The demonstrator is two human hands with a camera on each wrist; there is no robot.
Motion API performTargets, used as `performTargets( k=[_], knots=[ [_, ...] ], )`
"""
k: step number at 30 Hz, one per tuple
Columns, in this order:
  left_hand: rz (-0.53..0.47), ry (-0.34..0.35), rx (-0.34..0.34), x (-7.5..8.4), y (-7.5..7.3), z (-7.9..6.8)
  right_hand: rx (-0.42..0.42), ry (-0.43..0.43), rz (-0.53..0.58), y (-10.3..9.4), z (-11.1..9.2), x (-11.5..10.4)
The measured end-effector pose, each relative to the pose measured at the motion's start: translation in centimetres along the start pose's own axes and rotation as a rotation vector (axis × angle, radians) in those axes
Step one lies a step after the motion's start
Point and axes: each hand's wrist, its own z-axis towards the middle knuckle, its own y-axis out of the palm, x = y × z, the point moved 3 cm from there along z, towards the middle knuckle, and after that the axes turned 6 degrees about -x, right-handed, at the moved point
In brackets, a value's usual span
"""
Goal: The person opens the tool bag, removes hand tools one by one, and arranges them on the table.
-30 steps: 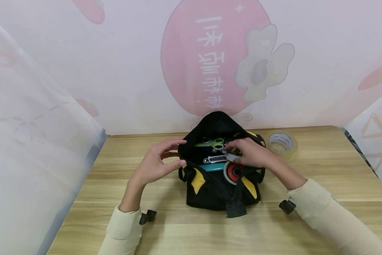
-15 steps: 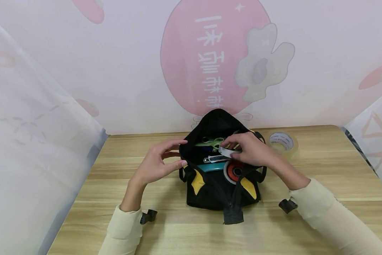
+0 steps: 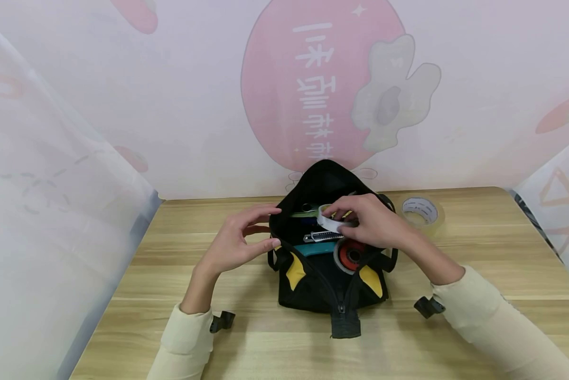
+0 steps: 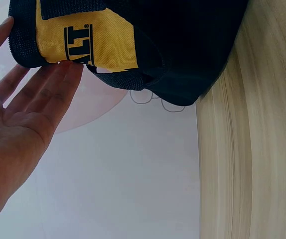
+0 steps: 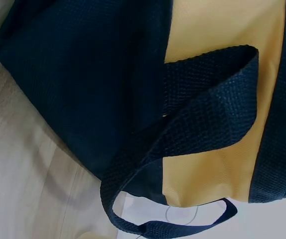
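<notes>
A black tool bag with yellow patches (image 3: 308, 298) stands unzipped on the table, its mouth wide. My left hand (image 3: 239, 237) touches the bag's left rim with thumb and fingertips, the fingers fairly straight; in the left wrist view those fingers lie against the bag's side. Over the mouth my right hand (image 3: 372, 219) pinches a roll of white tape (image 3: 329, 224). Inside the bag lie a utility knife (image 3: 323, 237), a teal item (image 3: 316, 249), a red-centred roll (image 3: 345, 258) and something green (image 3: 305, 214), partly covered. The right wrist view shows the bag's side and strap (image 5: 208, 117), but not the hand.
A roll of clear packing tape (image 3: 419, 210) lies on the wooden table (image 3: 479, 237) right of the bag. A printed cloth wall (image 3: 194, 132) rises behind the table, close to the bag's raised back flap.
My right hand has lifted the white tape slightly and shifted it left, covering the green scissors' handles. The front zip flap has slid toward me. My left hand stays at the rim.
</notes>
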Motion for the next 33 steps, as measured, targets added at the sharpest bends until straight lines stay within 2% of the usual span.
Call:
performTargets(
  k=[11, 18, 23, 33],
  knots=[
    [0.009, 0.0, -0.002, 0.0, 0.1, -0.1, 0.076, -0.066, -0.003, -1.2, -0.4, -1.6],
    [0.011, -0.002, -0.003, 0.0, 0.1, -0.1, 0.122, -0.118, 0.056, -2.8, -1.0, -2.8],
    [0.011, -0.005, -0.005, 0.0, 0.1, -0.1, 0.193, -0.179, 0.08, -4.4, -1.9, -3.1],
    [0.005, -0.004, -0.004, 0.1, 0.1, -0.2, 0.332, -0.188, 0.086, -6.6, -4.7, -2.8]
  ],
)
